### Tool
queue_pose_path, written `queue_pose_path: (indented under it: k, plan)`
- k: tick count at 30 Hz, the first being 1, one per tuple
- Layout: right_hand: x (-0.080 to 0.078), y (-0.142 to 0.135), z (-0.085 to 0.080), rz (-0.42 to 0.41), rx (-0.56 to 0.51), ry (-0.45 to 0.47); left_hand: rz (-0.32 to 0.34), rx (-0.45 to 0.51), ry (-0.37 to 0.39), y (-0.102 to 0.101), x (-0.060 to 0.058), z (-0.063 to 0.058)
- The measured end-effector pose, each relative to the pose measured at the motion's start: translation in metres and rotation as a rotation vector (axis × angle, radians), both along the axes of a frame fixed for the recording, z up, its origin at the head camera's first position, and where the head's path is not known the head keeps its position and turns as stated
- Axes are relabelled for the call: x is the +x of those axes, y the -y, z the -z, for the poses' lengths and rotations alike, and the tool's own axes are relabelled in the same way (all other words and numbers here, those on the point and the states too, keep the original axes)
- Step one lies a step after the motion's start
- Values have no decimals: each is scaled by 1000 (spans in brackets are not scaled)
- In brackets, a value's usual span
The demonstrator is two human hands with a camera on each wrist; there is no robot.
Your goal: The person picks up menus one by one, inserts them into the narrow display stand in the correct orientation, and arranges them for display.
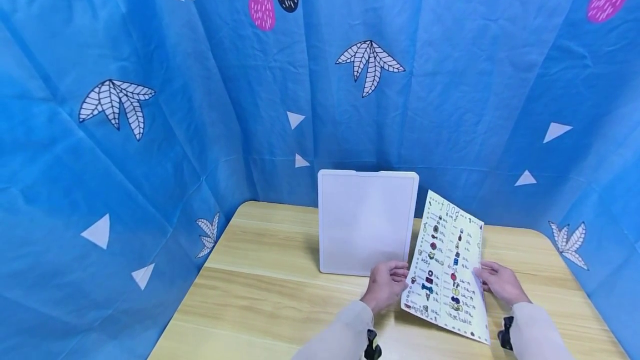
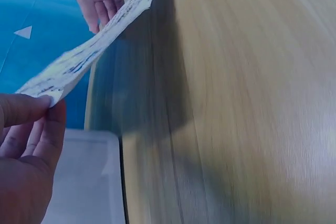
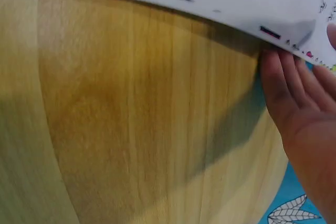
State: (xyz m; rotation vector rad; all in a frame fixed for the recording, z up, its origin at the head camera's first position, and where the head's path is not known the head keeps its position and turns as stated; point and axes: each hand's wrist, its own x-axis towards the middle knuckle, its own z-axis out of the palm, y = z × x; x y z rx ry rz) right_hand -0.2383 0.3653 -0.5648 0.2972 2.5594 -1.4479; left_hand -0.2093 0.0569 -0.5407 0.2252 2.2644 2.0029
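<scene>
A hand-drawn paper menu stands tilted above the table, with small coloured food drawings and the handwritten words "drink" and "vegetable". At its left edge my left hand pinches the paper, thumb on the drawn face and fingers behind, as the left wrist view shows at the corner. My right hand holds the opposite edge. In the right wrist view its fingers reach under the sheet while the thumb lies on the drawn side.
A white rectangular board stands upright toward the back of the wooden table, just left of the menu. Blue patterned cloth hangs behind and at both sides. The table's rounded back corners show against it.
</scene>
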Motion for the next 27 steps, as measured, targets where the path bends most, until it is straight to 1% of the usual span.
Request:
queue_pose_path:
  k: [2,4,6,10,13,16,19,22,24,27]
  plan:
    - [-1,2,0,-4,-94,12,4,4,-6,5,-1,0]
    - [0,4,-1,-1,-145,17,5,-9,-20,11,-3,0]
    - [0,5,-4,17,-149,9,5,-11,-25,16,-4,-1]
    - [0,6,-15,48,-100,-19,10,-27,-24,25,-7,-1]
    - [-1,6,-22,68,-111,-33,11,-39,-14,31,-7,-2]
    - [-2,5,-28,103,-147,-52,10,-41,-14,35,-8,-3]
    - [-3,5,-33,145,-196,-90,13,-40,-23,37,-7,-4]
    - [-3,5,-38,179,-241,-134,15,-30,-8,37,-7,-5]
    - [-4,4,-41,202,-282,-163,17,-22,2,38,-7,-5]
    - [-5,2,-47,227,-360,-202,14,-32,-18,38,-8,-4]
